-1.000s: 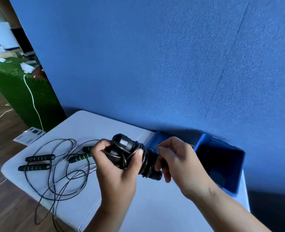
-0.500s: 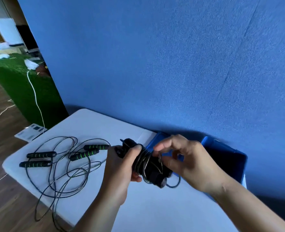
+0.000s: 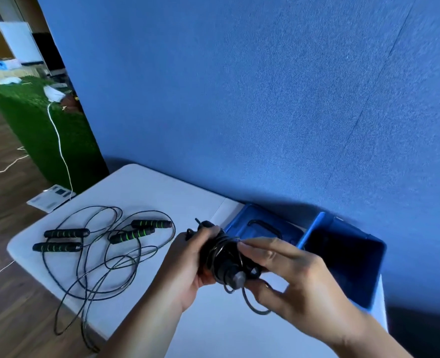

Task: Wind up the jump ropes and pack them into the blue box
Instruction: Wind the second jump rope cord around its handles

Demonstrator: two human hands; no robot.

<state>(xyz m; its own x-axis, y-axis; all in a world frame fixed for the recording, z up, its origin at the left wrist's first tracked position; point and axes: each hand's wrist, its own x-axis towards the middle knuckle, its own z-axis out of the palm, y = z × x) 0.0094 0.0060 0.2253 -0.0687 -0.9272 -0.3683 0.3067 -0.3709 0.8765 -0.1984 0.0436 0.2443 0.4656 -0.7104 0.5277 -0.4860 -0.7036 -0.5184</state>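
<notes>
From the head view, gripping the wound jump rope point(image 3: 224, 264) in the curled left hand point(image 3: 188, 267), pinching its near end with the right hand point(image 3: 299, 285), above the white table point(image 3: 141, 187), just beside the blue box point(image 3: 348, 270), unwound ropes point(image 3: 126, 236) sprawled farther left.

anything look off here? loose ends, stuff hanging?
Two things. The rope bundle, gripped by the left hand and right hand, has a loose loop dangling underneath, not wound in. The unwound ropes sprawl tangled, with cord hanging over the front edge of the table.
</notes>
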